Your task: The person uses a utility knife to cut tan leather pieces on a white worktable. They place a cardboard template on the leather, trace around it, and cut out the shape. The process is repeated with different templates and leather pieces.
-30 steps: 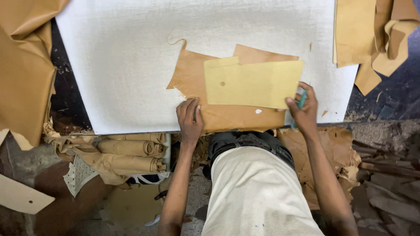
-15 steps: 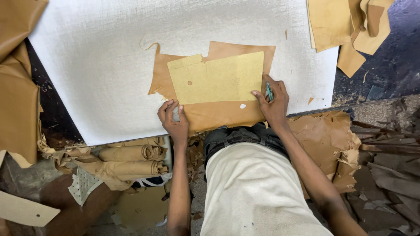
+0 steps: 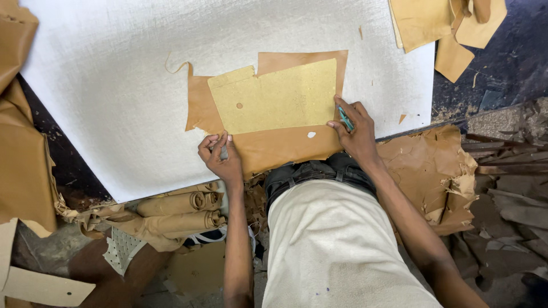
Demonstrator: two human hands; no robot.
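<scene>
1. Leather piece (image 3: 274, 148), tan, lies flat at the lower middle of the frame on the white textured worktop (image 3: 114, 85), its near edge reaching the worktop's front edge right by the person's waist.
2. On top of it sits a yellowish card pattern (image 3: 279, 100), roughly rectangular with a stepped notch at its upper left and a small round hole near its left side. It covers most of the leather's upper half.
3. Right hand (image 3: 357, 134) rests at the pattern's lower right corner, fingers closed around a small teal tool (image 3: 345, 118) whose tip sits at the pattern's right edge.
4. Left hand (image 3: 220, 157) is at the leather's lower left edge, fingers curled in around a small grey thing, too small to say what it is.
5. Upper right of the frame: loose tan leather offcuts (image 3: 445, 28) hanging over the worktop corner.
6. Lower left, below the worktop: rolled-up leather bundles (image 3: 182, 211). More crumpled scraps (image 3: 434, 171) are piled at the right of the person's waist.
7. Big tan hide (image 3: 23, 142) drapes down the left edge of the frame.
</scene>
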